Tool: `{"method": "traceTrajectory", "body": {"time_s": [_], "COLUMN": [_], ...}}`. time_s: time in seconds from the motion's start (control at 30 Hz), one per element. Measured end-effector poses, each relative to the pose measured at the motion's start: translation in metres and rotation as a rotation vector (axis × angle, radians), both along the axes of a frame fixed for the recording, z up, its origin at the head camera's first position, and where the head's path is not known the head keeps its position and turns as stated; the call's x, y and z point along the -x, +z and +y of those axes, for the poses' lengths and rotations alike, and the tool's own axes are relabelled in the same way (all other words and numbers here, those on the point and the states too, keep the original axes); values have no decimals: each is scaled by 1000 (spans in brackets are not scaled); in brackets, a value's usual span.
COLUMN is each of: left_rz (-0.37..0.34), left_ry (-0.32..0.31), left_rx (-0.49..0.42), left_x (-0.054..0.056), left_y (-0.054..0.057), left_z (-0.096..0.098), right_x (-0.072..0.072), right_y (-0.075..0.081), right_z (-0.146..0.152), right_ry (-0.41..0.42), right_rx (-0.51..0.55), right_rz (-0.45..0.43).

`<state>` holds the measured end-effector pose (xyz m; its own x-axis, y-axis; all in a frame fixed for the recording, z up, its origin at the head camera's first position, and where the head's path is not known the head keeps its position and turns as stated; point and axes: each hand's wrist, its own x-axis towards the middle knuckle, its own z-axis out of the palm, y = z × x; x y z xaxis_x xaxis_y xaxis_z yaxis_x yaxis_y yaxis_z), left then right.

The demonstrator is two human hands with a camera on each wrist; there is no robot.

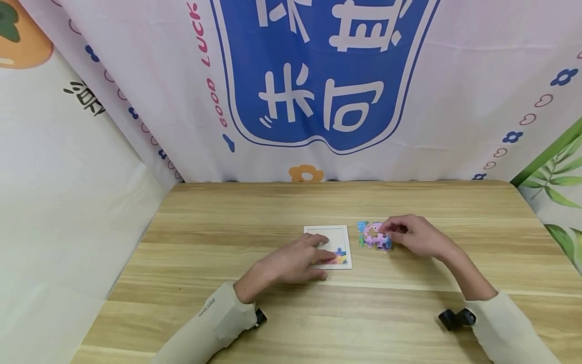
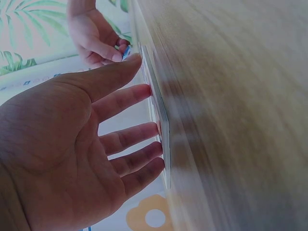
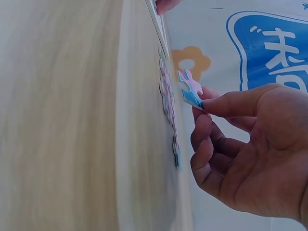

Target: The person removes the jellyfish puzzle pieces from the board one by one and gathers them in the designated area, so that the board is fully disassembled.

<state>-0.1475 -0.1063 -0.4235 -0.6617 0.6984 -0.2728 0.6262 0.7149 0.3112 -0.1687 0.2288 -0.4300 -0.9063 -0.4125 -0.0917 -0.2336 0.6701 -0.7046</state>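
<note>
A white square puzzle board (image 1: 336,236) lies on the table, with joined colourful puzzle pieces (image 1: 342,259) along its near edge. My left hand (image 1: 297,259) rests on the board, fingers spread and fingertips touching it, covering part of the joined pieces. To the right of the board lies a cluster of loose pink, blue and green puzzle pieces (image 1: 369,242). Over that cluster, my right hand (image 1: 416,236) pinches a puzzle piece (image 3: 192,91) between thumb and fingers. The right wrist view shows this pink and blue piece held up off the table.
The wooden table (image 1: 218,232) extends around the board on all sides. A printed curtain (image 1: 173,81) hangs along its far edge. Black wrist devices (image 1: 454,319) sit at both sleeves.
</note>
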Motion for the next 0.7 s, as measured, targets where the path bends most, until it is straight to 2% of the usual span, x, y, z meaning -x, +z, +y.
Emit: {"method": "traceTrajectory", "body": {"time_s": [0.7], "left_rz": [8], "left_ry": [0], "left_rx": [2], "left_x": [0], "left_y": [0], "left_z": [0], "right_x": [-7], "right_y": [-4], "right_z": [32], "right_ry": [-32], "right_rx": [-11], "right_rz": [-23]}}
